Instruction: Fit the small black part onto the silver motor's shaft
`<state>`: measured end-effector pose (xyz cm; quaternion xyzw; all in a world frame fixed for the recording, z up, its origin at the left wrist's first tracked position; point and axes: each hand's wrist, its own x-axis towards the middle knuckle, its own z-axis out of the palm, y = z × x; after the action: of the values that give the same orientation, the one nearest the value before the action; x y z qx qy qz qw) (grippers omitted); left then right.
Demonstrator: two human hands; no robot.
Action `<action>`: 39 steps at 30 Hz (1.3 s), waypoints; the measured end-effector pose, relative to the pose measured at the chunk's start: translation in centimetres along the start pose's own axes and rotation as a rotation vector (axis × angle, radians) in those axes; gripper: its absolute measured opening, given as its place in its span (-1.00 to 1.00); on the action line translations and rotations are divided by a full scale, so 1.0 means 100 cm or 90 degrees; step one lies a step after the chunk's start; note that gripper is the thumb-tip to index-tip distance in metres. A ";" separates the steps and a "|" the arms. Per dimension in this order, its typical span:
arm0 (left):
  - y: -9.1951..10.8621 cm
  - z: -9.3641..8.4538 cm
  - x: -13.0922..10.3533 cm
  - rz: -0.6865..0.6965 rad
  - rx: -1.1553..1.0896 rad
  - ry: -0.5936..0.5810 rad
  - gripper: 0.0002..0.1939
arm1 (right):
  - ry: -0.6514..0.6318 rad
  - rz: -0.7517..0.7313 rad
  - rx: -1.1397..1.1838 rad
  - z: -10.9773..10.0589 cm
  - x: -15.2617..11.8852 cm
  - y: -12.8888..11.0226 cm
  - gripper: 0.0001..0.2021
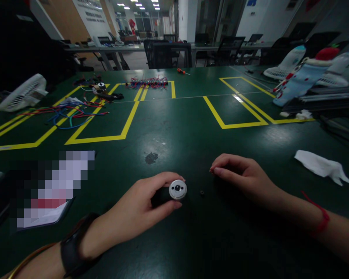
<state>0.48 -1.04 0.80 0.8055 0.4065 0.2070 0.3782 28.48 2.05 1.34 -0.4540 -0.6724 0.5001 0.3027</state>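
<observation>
My left hand [151,195] is closed around a round silver metal part [178,190] that looks like a small motor. Its flat face is turned up, with a dark centre and a small dark hole on either side. Thumb and fingers grip its rim from opposite sides. Just right of it, a tiny dark ring-like piece [202,193] lies on the green table [174,143]. Farther right, my right hand [241,170] hovers low over the table with thumb and fingertips pinched together. Whatever sits between those fingertips, if anything, is too small to make out.
A phone [58,190] lies at the left, partly blurred out. Crumpled white tissue [321,166] is at the right. Loose wires [72,114], a wire bundle [148,82] and a screwdriver [182,71] lie farther back. White fans [26,93] and a blue plush-like item [299,81] stand at the sides.
</observation>
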 end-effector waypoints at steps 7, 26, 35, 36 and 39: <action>-0.001 0.000 0.000 -0.004 0.002 0.004 -0.59 | 0.000 0.002 -0.009 0.001 0.000 -0.001 -0.85; 0.000 0.002 0.000 0.005 -0.011 0.011 -0.60 | -0.132 -0.210 -0.385 0.014 -0.003 0.002 -0.74; -0.001 0.003 0.002 0.018 -0.018 0.019 -0.62 | -0.233 -0.250 -0.481 0.013 0.018 -0.028 -0.88; -0.002 0.003 0.002 0.021 -0.020 0.021 -0.62 | -0.219 -0.253 -0.441 0.015 0.021 -0.035 -0.87; -0.002 0.003 0.001 0.030 -0.028 0.023 -0.61 | -0.162 -0.265 -0.290 0.025 0.024 -0.053 -0.86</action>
<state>0.68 -1.01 0.43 0.8027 0.3892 0.2391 0.3834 23.74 2.77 5.45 -0.2967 -0.8778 0.3169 0.2026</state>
